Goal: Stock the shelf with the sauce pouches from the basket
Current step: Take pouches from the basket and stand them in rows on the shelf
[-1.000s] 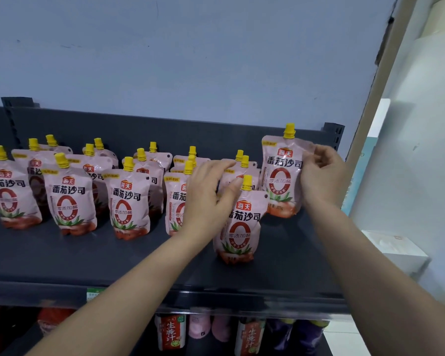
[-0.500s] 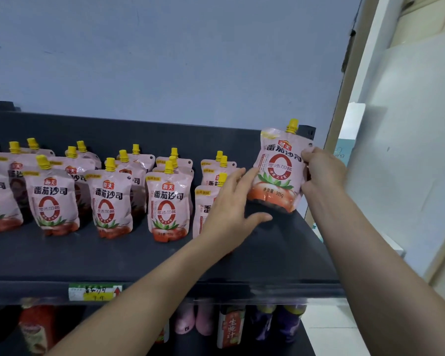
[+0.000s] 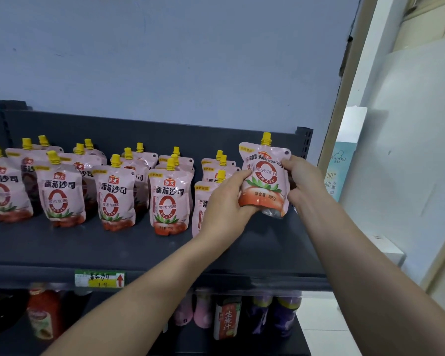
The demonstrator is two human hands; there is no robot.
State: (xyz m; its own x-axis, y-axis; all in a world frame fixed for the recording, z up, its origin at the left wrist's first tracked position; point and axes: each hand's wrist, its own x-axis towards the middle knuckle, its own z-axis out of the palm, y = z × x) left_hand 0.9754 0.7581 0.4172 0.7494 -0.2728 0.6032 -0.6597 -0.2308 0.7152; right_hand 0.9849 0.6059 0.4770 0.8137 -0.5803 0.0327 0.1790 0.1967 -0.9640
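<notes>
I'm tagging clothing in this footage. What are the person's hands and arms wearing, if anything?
Nothing that shows. The left hand and right hand are bare, with no gloves, rings or bands visible. The left forearm and right forearm are uncovered down to the frame's edge, with no sleeve, watch or bracelet in view.

Two arms are showing: bare left forearm (image 3: 144,296) and bare right forearm (image 3: 357,265), uncovered to the frame edge. The bare left hand (image 3: 224,201) and bare right hand (image 3: 306,183) are showing likewise; nail detail unclear.
</notes>
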